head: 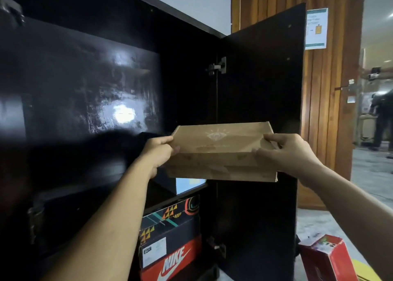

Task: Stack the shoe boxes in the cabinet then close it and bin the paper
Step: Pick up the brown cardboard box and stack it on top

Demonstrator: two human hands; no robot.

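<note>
I hold a brown cardboard shoe box point(221, 151) level in front of the open black cabinet point(89, 89). My left hand point(158, 153) grips its left end and my right hand point(285, 153) grips its right end. Below it, inside the cabinet, a stack of shoe boxes stands: a red Nike box point(172, 261) at the bottom, a dark patterned box point(170, 219) on it, and a black box with a light label point(189, 185) on top. The cabinet's right door point(259, 102) is swung wide open. No paper is visible.
A red box point(327, 257) lies on the floor at the lower right, beside something yellow point(365, 270). A wood-panelled wall point(331, 78) with a posted notice point(316, 27) stands behind the door. A person point(382, 119) stands far off on the right.
</note>
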